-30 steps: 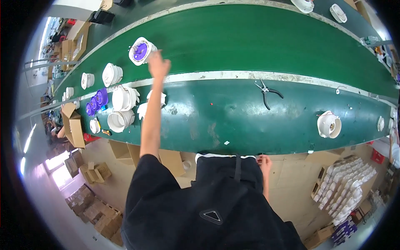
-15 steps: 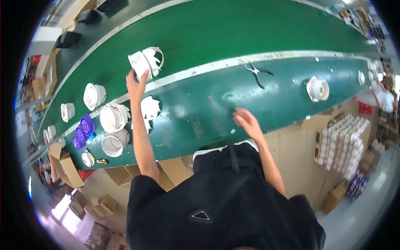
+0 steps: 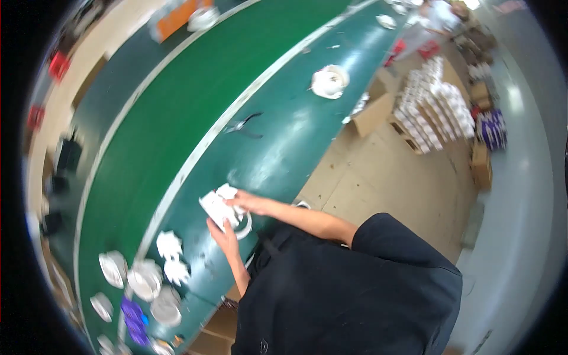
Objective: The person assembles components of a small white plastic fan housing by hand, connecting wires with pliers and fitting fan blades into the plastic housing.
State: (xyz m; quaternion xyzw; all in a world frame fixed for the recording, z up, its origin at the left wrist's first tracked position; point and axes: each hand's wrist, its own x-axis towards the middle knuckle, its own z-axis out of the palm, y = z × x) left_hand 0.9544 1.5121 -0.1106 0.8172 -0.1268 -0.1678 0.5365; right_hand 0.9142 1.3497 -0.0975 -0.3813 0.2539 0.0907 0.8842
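"Pliers (image 3: 244, 125) lie on the dark green bench (image 3: 284, 160), with their dark handles spread; what sits nearer to the person?"

"A white plastic housing (image 3: 214, 210); it is over the near part of the bench, in front of the black shirt (image 3: 349, 284); I cannot tell if its bottom touches the bench."

"Who has hold of it?"

"The left hand (image 3: 225, 238) does; its thumb is apart from the other fingers, and they go round the side closest to the person; the gap is just as wide as the bit they grip."

"And the right hand (image 3: 251, 204)?"

"It lies on the housing's right side, with fingers a little bent and pointing left; the picture is blurry there, so I cannot tell how tight they are; a curved white band (image 3: 247, 227) shows beside both hands."

"What else is close by?"

"Two white pieces with jagged edges (image 3: 173, 258) lie to the left on the bench; past them are a round white tub (image 3: 166, 307) and some purple parts (image 3: 135, 321); another white housing (image 3: 112, 268) rests on the bright green belt (image 3: 133, 165)."

"And far away?"

"One more white part (image 3: 330, 81) sits up the bench; on the floor (image 3: 349, 168) are an open cardboard box (image 3: 376, 115) and tall stacks of white parts (image 3: 426, 112)."
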